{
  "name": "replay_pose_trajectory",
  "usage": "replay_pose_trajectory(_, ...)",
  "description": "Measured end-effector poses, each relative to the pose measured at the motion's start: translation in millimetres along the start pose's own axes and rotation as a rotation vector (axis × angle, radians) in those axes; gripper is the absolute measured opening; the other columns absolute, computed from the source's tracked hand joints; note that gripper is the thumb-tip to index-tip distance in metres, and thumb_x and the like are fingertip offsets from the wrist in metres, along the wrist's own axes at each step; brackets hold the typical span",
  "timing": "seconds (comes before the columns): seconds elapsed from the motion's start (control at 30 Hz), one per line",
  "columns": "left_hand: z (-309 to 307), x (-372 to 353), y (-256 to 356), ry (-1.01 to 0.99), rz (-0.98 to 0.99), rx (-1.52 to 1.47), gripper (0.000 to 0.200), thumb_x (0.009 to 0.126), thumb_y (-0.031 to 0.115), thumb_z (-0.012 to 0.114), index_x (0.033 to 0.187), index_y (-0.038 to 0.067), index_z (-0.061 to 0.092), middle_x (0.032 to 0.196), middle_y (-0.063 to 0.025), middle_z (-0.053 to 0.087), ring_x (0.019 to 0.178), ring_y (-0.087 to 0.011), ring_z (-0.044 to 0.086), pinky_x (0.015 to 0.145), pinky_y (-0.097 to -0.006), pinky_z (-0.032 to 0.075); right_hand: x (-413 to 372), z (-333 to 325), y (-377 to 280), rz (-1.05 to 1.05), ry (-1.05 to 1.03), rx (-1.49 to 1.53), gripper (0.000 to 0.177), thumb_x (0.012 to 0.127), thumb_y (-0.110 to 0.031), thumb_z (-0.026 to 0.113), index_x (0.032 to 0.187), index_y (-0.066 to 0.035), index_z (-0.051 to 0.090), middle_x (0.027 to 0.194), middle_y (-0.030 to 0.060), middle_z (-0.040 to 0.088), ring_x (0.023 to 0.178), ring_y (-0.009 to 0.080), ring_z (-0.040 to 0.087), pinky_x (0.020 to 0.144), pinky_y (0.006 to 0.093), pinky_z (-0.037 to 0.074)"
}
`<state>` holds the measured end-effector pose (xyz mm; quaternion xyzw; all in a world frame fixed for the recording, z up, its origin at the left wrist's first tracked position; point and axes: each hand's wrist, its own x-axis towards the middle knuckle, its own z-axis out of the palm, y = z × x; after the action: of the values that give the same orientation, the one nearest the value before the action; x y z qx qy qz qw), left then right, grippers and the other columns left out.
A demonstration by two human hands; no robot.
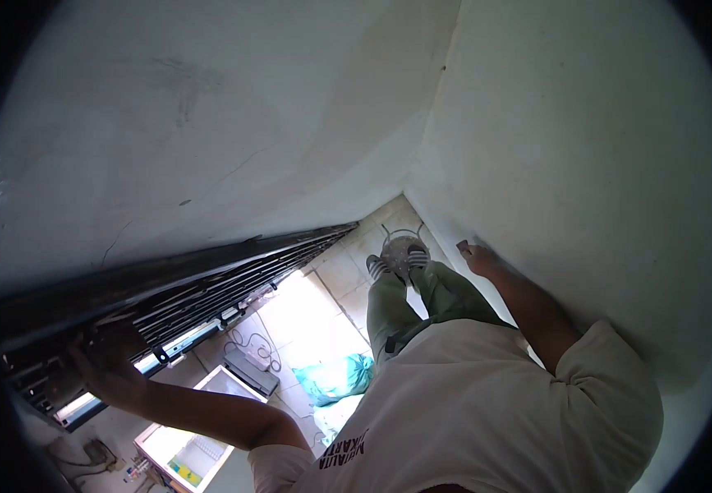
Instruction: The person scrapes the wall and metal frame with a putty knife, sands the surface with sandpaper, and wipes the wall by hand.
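At the lower left, my left hand (110, 374) grips the dark metal grille (200, 308) of the window or door opening. Shadow hides part of its fingers there. My right hand (481, 260) is closed on a small dark flat piece (463, 246), its exact kind too small to tell, close against the pale wall (586, 189). Below me, my feet in striped footwear stand on a small round stool (399, 253) with metal legs.
Another pale wall (249, 107) with cracks and smudges meets the first at a corner. On the tiled floor (344, 275) lie turquoise plastic bags (335, 380) and a coiled cable (257, 349). A light-topped case or table (200, 444) stands at the lower left.
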<state>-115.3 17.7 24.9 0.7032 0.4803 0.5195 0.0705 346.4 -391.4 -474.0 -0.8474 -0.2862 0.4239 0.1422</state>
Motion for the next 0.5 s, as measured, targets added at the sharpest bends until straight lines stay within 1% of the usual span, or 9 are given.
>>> replay_pose_trajectory(0.1, 2, 10, -3, 0.133, -0.261, -0.560, 0.027, 0.098, 0.024, 0.056, 0.109, 0.000, 0.063, 0.105, -0.0141, 0.065, 0.096, -0.0207, 0.063, 0.084, -0.0299, 0.052, 6, 2, 6, -0.002, 0.022, 0.003, 0.042, 0.096, -0.038, 0.046, 0.115, -0.005, 0.065, 0.110, 0.0263, 0.064, 0.107, 0.0416, 0.060, 0.093, 0.0495, 0.046)
replay_pose_trajectory(0.13, -3, 11, -10, 0.121, -0.225, -0.506, 0.026, 0.097, 0.024, 0.057, 0.104, 0.001, 0.065, 0.101, -0.0145, 0.067, 0.093, -0.0224, 0.064, 0.084, -0.0326, 0.052, 6, 1, 5, -0.007, 0.039, 0.012, 0.042, 0.096, -0.038, 0.046, 0.116, -0.006, 0.065, 0.109, 0.0258, 0.064, 0.106, 0.0415, 0.061, 0.092, 0.0493, 0.046)
replay_pose_trajectory(0.2, -10, 16, -25, 0.098, -0.248, -0.620, 0.023, 0.095, 0.021, 0.059, 0.103, 0.000, 0.065, 0.105, -0.0163, 0.067, 0.095, -0.0246, 0.065, 0.088, -0.0358, 0.052, 1, 8, 6, -0.001, 0.069, 0.035, 0.040, 0.097, -0.038, 0.046, 0.117, -0.008, 0.065, 0.107, 0.0248, 0.065, 0.103, 0.0413, 0.062, 0.091, 0.0489, 0.047)
replay_pose_trajectory(0.27, -15, 24, -38, 0.087, -0.113, -0.589, 0.023, 0.093, 0.018, 0.061, 0.104, -0.003, 0.064, 0.107, -0.0183, 0.066, 0.097, -0.0265, 0.065, 0.091, -0.0382, 0.051, 3, 17, 18, -0.004, 0.068, 0.036, 0.037, 0.096, -0.036, 0.049, 0.117, -0.009, 0.065, 0.104, 0.0243, 0.066, 0.101, 0.0407, 0.063, 0.089, 0.0493, 0.047)
replay_pose_trajectory(0.33, -11, 24, -26, 0.090, -0.054, -0.338, 0.023, 0.093, 0.018, 0.061, 0.101, -0.003, 0.063, 0.104, -0.0186, 0.065, 0.098, -0.0276, 0.064, 0.094, -0.0380, 0.050, 2, 16, 17, -0.067, 0.095, 0.078, 0.037, 0.095, -0.034, 0.051, 0.117, -0.009, 0.065, 0.103, 0.0247, 0.066, 0.100, 0.0405, 0.063, 0.088, 0.0494, 0.047)
replay_pose_trajectory(0.4, 1, 20, -11, 0.237, -0.155, -0.395, 0.026, 0.094, 0.022, 0.061, 0.101, -0.003, 0.063, 0.103, -0.0191, 0.064, 0.099, -0.0290, 0.063, 0.096, -0.0394, 0.050, 3, 15, 20, -0.053, 0.049, 0.046, 0.035, 0.095, -0.033, 0.053, 0.115, -0.007, 0.066, 0.098, 0.0246, 0.067, 0.094, 0.0415, 0.064, 0.083, 0.0494, 0.049)
replay_pose_trajectory(0.43, 1, 20, -9, 0.214, -0.120, -0.378, 0.023, 0.093, 0.020, 0.062, 0.098, -0.002, 0.063, 0.104, -0.0197, 0.064, 0.099, -0.0295, 0.063, 0.097, -0.0392, 0.050, 7, 17, 25, -0.058, 0.049, 0.049, 0.035, 0.095, -0.032, 0.053, 0.115, -0.007, 0.066, 0.097, 0.0243, 0.067, 0.093, 0.0418, 0.064, 0.082, 0.0494, 0.049)
replay_pose_trajectory(0.47, 1, 18, -7, 0.171, -0.112, -0.392, 0.023, 0.093, 0.021, 0.062, 0.098, -0.001, 0.063, 0.103, -0.0176, 0.065, 0.099, -0.0275, 0.063, 0.095, -0.0377, 0.050, 11, 20, 29, -0.064, 0.051, 0.054, 0.034, 0.095, -0.032, 0.052, 0.114, -0.007, 0.066, 0.097, 0.0240, 0.067, 0.091, 0.0421, 0.064, 0.081, 0.0494, 0.049)
replay_pose_trajectory(0.5, 0, 18, -6, 0.126, -0.104, -0.407, 0.023, 0.093, 0.021, 0.062, 0.098, -0.001, 0.063, 0.103, -0.0156, 0.065, 0.098, -0.0254, 0.063, 0.093, -0.0361, 0.050, 10, 18, 25, -0.143, 0.086, 0.096, 0.034, 0.095, -0.031, 0.053, 0.114, -0.007, 0.065, 0.096, 0.0233, 0.067, 0.089, 0.0425, 0.064, 0.078, 0.0491, 0.049)
